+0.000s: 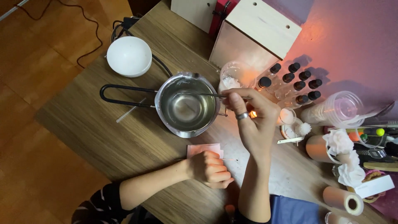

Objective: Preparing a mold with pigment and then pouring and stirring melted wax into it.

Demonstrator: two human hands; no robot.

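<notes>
Right hand (253, 124) reaching over worktop (103, 124), my fingers (233, 99) pinching thin stirrer (203, 94), its tip dipping into steel pot (186, 105). Pot holding clear liquid, looking fully melted; nothing poured yet, I judge. Left hand (209, 168) resting closed on pink pad (203, 148), gripping thin pin (229, 159). White bowl (129, 56) sitting upside down. Jar (232, 76) beyond pot holding white flakes. Dark-capped bottles (296, 83) standing unopened.

Right hand (253, 120) holds a thin rod (207, 95) over the metal pot (187, 104) of clear liquid — left hand (209, 168) fisted on the surface (103, 124), gripping a thin stick (229, 159).
</notes>
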